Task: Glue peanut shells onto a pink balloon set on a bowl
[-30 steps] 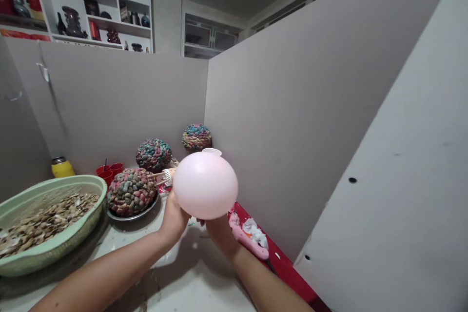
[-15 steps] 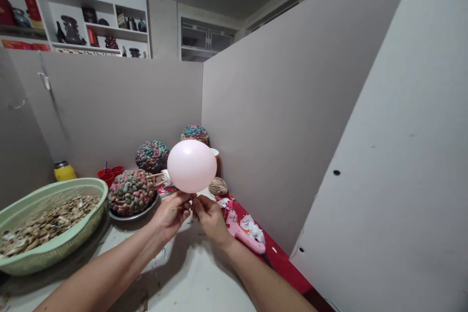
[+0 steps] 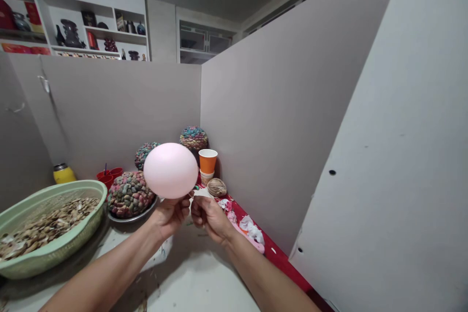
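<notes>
A pale pink inflated balloon (image 3: 170, 170) is held above the white table, its neck end down by my fingers. My left hand (image 3: 173, 215) is closed around the base of the balloon, directly under it. To the right, my right hand (image 3: 210, 217) is closed in a pinch at the balloon's neck or a thin strand there; which one is too small to tell. Behind the balloon to the left, a ball covered in mottled shells or stones (image 3: 131, 194) rests in a metal bowl (image 3: 127, 219).
A green basin (image 3: 54, 248) of shell pieces stands at the left. Two more coloured balls (image 3: 193, 138), an orange cup (image 3: 208, 161), a twine ball (image 3: 217, 187) and a pink glue gun (image 3: 259, 246) lie behind and right. Grey partitions (image 3: 274, 107) enclose the table.
The balloon has shifted left and tilted, uncovering the orange cup. My right hand's fingers have drawn slightly away from my left hand's. The camera view has moved a little.
</notes>
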{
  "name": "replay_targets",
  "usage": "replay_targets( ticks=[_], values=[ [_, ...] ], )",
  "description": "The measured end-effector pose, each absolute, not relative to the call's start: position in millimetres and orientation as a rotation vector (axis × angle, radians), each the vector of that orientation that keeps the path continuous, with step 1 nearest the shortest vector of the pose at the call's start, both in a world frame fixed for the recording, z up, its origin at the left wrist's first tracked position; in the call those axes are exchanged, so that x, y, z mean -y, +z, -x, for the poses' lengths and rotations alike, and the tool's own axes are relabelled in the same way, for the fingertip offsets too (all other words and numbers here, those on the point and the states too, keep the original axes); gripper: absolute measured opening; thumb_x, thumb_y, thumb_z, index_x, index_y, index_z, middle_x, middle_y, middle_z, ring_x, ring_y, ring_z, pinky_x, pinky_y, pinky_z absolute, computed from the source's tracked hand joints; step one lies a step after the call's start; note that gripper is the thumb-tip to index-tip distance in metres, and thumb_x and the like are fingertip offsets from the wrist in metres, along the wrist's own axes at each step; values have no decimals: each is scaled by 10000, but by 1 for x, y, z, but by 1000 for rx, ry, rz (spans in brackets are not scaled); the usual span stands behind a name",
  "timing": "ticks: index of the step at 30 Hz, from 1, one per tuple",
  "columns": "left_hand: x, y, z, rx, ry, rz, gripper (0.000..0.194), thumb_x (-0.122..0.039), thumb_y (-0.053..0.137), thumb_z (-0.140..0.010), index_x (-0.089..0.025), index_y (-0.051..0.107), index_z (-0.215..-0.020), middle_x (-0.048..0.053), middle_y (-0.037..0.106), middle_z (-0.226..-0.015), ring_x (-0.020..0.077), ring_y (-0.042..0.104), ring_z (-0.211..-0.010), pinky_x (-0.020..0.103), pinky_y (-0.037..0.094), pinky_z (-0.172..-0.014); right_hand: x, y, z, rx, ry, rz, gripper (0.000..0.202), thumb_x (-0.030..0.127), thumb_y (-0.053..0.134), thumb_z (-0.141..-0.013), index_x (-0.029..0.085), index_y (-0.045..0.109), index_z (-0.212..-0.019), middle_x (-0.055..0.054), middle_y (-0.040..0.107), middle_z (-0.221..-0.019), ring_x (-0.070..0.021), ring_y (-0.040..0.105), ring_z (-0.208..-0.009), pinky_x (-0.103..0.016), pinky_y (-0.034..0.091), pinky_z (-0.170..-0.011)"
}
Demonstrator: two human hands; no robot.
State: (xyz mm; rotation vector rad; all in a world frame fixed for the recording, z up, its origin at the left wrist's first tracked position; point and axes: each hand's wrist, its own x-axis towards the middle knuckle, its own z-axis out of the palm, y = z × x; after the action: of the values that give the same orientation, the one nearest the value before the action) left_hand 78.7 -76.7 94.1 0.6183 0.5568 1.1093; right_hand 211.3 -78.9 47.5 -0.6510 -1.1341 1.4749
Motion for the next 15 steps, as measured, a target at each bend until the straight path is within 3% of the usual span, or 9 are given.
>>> replay_targets(
  ticks=[8, 15],
  values=[
    [72, 96, -79, -552, 1123, -643, 61, -19, 641, -812, -77, 632, -793, 6, 601, -685, 31, 504, -478, 105, 422, -396, 78, 49, -212, 1024, 1534, 660, 441, 529, 768, -649, 169, 515, -624, 63, 451, -524, -56, 403, -402, -175, 244, -364],
    [68, 87, -76, -579, 1086, -655, 109, -5, 720, -719, -75, 637, -732, 18, 624, -661, 48, 531, -472, 129, 455, -416, 79, 47, -211, 1029, 1542, 674, 442, 526, 783, -643, 160, 536, -636, 60, 459, -513, -59, 417, -411, -170, 253, -367]
  ],
)
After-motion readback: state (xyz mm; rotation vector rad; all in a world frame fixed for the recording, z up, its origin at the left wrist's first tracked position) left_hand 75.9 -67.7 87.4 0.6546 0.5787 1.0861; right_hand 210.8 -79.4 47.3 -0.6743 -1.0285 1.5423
